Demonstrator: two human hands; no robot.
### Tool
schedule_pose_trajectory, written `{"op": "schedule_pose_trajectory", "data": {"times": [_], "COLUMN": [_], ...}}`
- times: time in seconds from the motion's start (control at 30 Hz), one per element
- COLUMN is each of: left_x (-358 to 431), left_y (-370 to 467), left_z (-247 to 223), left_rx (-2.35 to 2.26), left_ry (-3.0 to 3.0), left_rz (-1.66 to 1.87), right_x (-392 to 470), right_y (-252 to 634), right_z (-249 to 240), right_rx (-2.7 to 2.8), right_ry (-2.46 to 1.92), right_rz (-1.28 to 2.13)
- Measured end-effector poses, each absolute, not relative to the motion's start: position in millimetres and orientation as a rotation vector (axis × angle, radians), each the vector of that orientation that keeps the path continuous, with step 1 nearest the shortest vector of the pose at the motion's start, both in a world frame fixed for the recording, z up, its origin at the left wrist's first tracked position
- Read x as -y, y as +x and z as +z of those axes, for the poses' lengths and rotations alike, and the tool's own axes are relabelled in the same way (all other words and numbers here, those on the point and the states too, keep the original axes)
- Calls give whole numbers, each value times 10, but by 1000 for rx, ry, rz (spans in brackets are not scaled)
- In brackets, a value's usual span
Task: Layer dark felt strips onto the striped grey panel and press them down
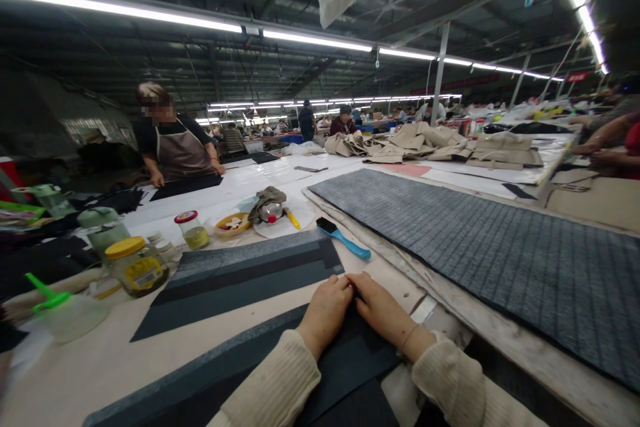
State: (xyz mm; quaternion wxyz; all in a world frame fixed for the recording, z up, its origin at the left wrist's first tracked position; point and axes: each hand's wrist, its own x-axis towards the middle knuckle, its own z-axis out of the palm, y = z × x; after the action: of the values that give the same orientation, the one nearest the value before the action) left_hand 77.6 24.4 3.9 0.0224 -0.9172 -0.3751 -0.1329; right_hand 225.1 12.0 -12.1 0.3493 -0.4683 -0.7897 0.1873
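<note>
My left hand (327,310) and my right hand (380,307) meet at the far edge of a dark fabric panel (235,363) lying on the table in front of me. The fingers of both hands are bent and pressed together at the panel's corner, with the fingertips partly hidden. Just beyond lies a second dark fabric panel (240,280) with a black strip along it. A blue-handled brush (345,240) with black bristles rests past my fingers, touching neither hand.
To the left stand a yellow-lidded jar (137,267), a red-lidded jar (193,230) and a squeeze bottle (70,313) with a green spout. A grey striped padded board (475,247) fills the right. Across the table, a person in an apron (183,147) handles black fabric; beige pieces (410,140) lie piled behind.
</note>
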Motion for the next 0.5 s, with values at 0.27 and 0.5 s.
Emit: {"op": "schedule_pose_trajectory", "data": {"times": [0.27,0.5], "left_x": [-242,-112], "left_y": [469,196], "left_z": [105,75], "left_rx": [1395,1362], "left_ry": [-2908,-2892], "left_rz": [-432,-473], "right_x": [-39,-18], "right_y": [2220,2194], "right_z": [-49,50], "right_rx": [2257,2409], "right_ry": [-1331,-1370], "right_rz": [319,272]}}
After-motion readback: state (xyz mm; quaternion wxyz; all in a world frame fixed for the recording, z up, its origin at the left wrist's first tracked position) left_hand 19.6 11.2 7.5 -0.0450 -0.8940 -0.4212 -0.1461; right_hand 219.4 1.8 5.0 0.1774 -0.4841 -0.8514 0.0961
